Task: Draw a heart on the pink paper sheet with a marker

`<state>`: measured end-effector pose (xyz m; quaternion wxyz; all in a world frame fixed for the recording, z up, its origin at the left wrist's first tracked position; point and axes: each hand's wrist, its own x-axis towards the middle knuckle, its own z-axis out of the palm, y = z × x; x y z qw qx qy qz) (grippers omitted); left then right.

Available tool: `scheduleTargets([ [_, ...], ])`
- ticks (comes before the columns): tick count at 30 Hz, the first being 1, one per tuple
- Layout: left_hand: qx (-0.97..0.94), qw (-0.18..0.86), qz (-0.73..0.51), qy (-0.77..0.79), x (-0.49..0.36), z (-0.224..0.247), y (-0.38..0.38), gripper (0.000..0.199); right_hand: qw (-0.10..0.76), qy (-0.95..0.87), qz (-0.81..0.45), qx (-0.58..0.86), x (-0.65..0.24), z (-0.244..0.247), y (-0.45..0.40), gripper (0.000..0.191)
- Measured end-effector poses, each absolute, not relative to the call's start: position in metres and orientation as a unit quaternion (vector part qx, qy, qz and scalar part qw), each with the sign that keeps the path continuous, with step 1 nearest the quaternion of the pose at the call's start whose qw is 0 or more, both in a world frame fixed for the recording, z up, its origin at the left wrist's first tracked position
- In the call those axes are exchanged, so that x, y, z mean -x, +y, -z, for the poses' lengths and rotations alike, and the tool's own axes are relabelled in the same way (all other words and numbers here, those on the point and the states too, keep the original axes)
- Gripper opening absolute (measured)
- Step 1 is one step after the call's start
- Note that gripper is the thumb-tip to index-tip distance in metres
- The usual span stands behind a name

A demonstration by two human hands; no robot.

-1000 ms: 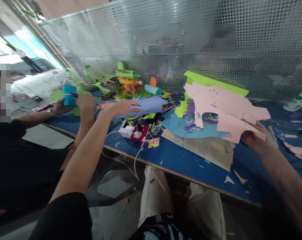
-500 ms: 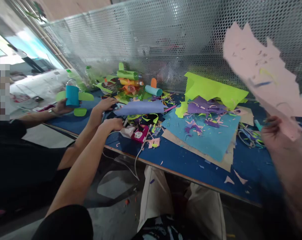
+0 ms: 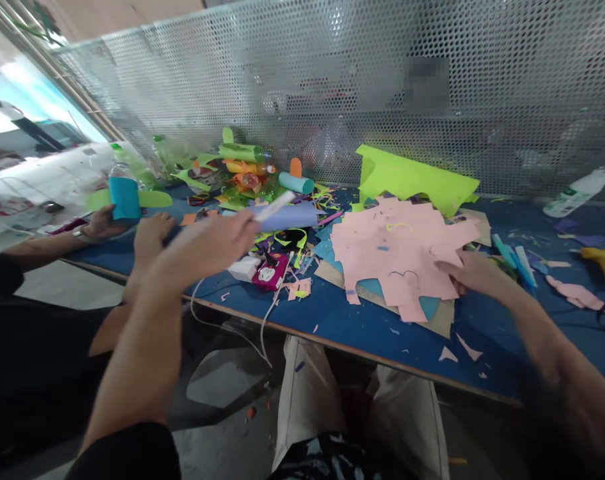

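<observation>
Right now the pink cut paper sheet (image 3: 399, 250) lies flat on the blue table (image 3: 362, 327), on top of a light-blue sheet (image 3: 425, 308) and a brown card (image 3: 439, 323), just in front of the lime-green sheet (image 3: 412, 177). Right hand (image 3: 469, 273) rests on its right edge, fingers flat on the paper, grip neither pinching nor curled. Left hand (image 3: 212, 241) is raised above the table, grip pinched on a white stick-like tool (image 3: 275, 205); blurred, exact tool unclear. Just beside it sit a rolled lavender sheet (image 3: 287, 217), a white and magenta power strip (image 3: 262, 272) with cable (image 3: 269, 313), and loose scraps.

Risks: the ragged pink sheet could tear or slide off the stack if dragged by one edge; the raised tool could snag the cable or scatter scraps.

Another person's hands (image 3: 149, 230) at far left hold a teal-wrapped bottle (image 3: 123, 195). Right forearm blurred; objects behind the mesh screen (image 3: 332, 87) unreadable.
</observation>
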<state>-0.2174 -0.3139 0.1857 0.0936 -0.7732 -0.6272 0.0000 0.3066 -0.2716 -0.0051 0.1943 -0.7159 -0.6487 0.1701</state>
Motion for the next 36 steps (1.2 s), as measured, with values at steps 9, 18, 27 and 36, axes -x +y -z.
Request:
scheduleTargets([
  [9, 0.914, -0.119, 0.073, -0.381, 0.044, -0.082, -0.291, 0.038, 0.369, -0.738, -0.192, 0.531, -0.273, -0.021, -0.305, 0.044],
  [18, 0.948, -0.122, 0.067, -0.285, 0.005, -0.029, -0.251, 0.046, 0.455, -0.614, -0.499, 0.409, -0.204, -0.001, -0.274, 0.021],
  [27, 0.937, -0.224, 0.045, -0.264, 0.014, -0.001, -0.226, 0.044, 0.494, -0.539, -0.523, 0.438, -0.194, 0.027, -0.265, 0.02],
  [36, 0.945, -0.184, 0.015, -0.269, 0.013, -0.012, -0.233, 0.036, 0.506, -0.514, -0.493, 0.486, -0.188, 0.03, -0.269, 0.019],
])
